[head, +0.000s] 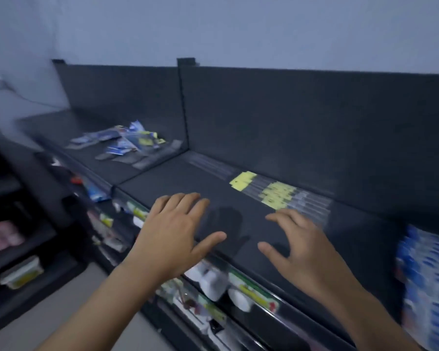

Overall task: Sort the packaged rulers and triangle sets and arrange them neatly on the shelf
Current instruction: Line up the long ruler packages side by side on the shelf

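Rulers in clear yellow-labelled sleeves (281,196) look light, stiff, slippery; I'd pinch an end, my left hand (173,231) and right hand (299,244) spread, empty.

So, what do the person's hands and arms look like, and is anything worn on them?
The left hand and right hand are bare: no gloves, no ring that I can see. Both forearms show no sleeve, watch or bracelet up to the frame edge. The picture is blurred, so small details may escape.
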